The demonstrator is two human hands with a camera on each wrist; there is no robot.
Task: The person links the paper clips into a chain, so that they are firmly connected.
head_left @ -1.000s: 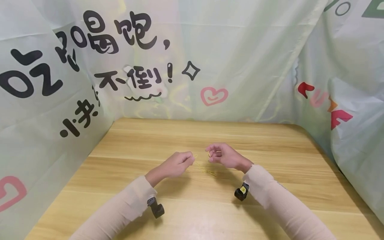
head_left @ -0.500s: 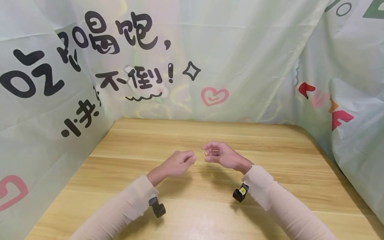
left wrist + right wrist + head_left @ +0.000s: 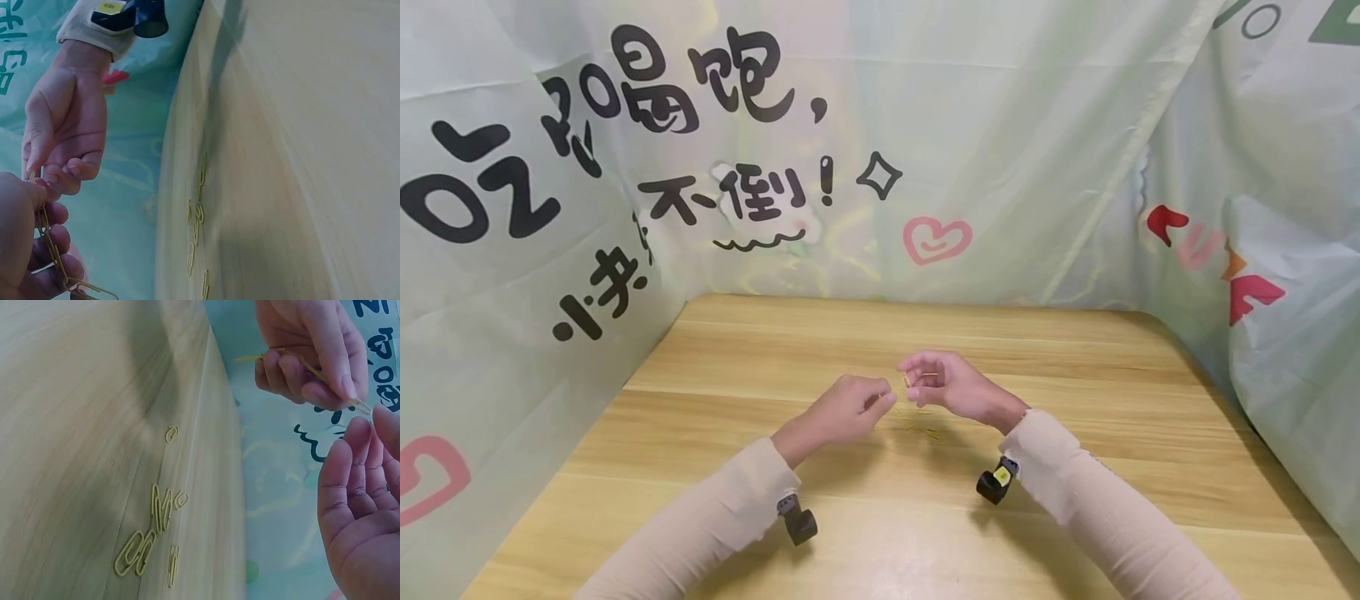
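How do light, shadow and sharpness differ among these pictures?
Head view: bright, pale glare low on the table, shadows below the left hand and right hand, loose paper clips too small to make out singly; left wrist view: dimmer, fabric tinted teal, a dark band across the table; right wrist view: also dim, shadowed near the top, paper clips visibly looped.

The wood-grain table (image 3: 895, 533) looks smooth and glossy, the sleeves (image 3: 700, 517) matt cloth, the paperclips (image 3: 172, 567) metal.

A screened-off booth, room type unclear: printed curtains (image 3: 1015, 142) with Chinese lettering (image 3: 763, 193) surround a wood-grain tabletop (image 3: 910, 533) on three sides.
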